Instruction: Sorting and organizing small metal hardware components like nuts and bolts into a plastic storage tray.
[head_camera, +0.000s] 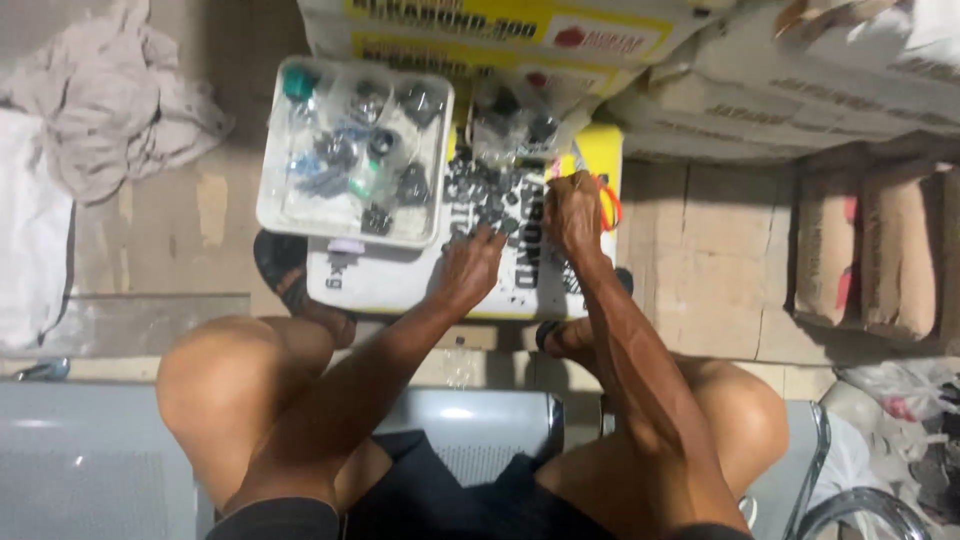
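My left hand rests fingers-down on a pile of small dark parts spread over a white and yellow sack lying flat in front of me. My right hand is just to the right, fingers curled and pinching something small and pale at the pile's right edge; what it is cannot be made out. A white tray full of small clear bags of dark parts sits to the left of the pile. Another clear bag of parts lies behind the pile.
Orange-handled scissors lie beside my right hand. Stacked sacks fill the back and right. Crumpled cloth lies at the far left. A dark sandal sits by the sack. I sit on a grey metal bench, knees apart.
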